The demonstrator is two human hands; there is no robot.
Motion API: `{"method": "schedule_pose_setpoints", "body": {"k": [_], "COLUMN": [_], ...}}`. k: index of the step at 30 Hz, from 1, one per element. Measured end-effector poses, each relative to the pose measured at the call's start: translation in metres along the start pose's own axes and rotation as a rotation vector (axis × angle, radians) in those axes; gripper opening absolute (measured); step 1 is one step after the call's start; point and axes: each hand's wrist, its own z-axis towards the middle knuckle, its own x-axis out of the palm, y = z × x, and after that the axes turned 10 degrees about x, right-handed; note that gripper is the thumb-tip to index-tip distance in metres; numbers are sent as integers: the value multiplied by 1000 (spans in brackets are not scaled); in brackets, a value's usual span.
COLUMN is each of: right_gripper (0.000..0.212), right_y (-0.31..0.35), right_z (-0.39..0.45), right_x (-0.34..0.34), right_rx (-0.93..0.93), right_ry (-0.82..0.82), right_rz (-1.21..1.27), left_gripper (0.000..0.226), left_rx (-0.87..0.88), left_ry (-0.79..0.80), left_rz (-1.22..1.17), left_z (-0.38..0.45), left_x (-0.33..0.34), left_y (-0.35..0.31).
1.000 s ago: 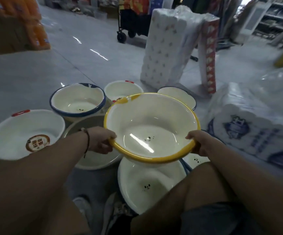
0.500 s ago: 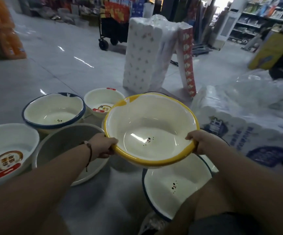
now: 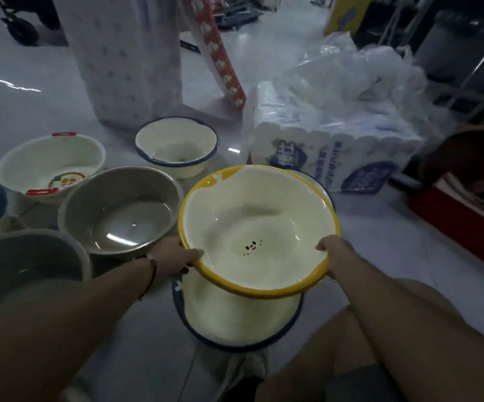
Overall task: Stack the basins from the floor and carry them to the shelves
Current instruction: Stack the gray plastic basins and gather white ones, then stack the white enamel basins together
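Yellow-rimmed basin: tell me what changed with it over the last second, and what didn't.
The yellow-rimmed basin has been carried from above the grey basin toward the person's right and down, and now sits over the blue-rimmed basin by the feet, seemingly about to nest. The view tilted down with it. Unchanged: left hand and right hand grip opposite rims; the other basins lie where they were.

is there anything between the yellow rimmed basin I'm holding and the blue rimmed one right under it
Nothing visible. The yellow-rimmed basin, held at its rim by the left hand and right hand, hangs directly over the blue-rimmed basin, whose visible inside looks bare.
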Motion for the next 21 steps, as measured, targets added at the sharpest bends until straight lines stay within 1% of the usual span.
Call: {"method": "schedule_pose_setpoints", "body": {"k": [1, 3, 4, 6, 8, 9, 11, 13, 14, 16, 18, 20, 21], "right_gripper": [31, 39, 38, 26, 14, 11, 14, 23, 25, 29, 33, 43, 49], "right_y": [-6, -23, -31, -42, -45, -46, -53, -63, -66, -68, -67, -66, -64], "right_z": [8, 15, 18, 20, 23, 25, 25, 23, 21, 18, 12, 5, 0], "right_x": [-8, -13, -11, -4, 5, 10, 19, 29, 34, 41, 44, 44, 43], "right_rx": [17, 31, 38, 79, 98, 107, 119, 119, 109, 65, 1, -82, -129], "right_ry": [-9, 31, 41, 64, 98, 119, 136, 165, 189, 249, 290, 233, 186], "right_rz": [23, 67, 99, 95, 75, 56, -8, -40, -56, -70, -124, -251, -316], "left_gripper": [17, 20, 23, 27, 23, 20, 17, 14, 15, 25, 44, 59, 62], "left_rx": [3, -22, -39, -79, -127, -164, -256, -305, -297, -227, -146, -47, 20], "left_ry": [43, 101, 117, 123, 123, 126, 167, 204, 198, 167, 161, 185, 191], "left_rz": [23, 88, 117, 143, 160, 168, 159, 166, 199, 344, 515, 671, 739], "left_z": [7, 19, 26, 34, 34, 31, 21, 11, 10, 14, 17, 18, 18], "left_x": [8, 17, 19, 20, 21, 22, 24, 23, 20, 11, 5, 6, 9], "left_y": [-5, -5, -1, 12, 26, 35, 51, 62, 66, 71, 70, 59, 50]}}
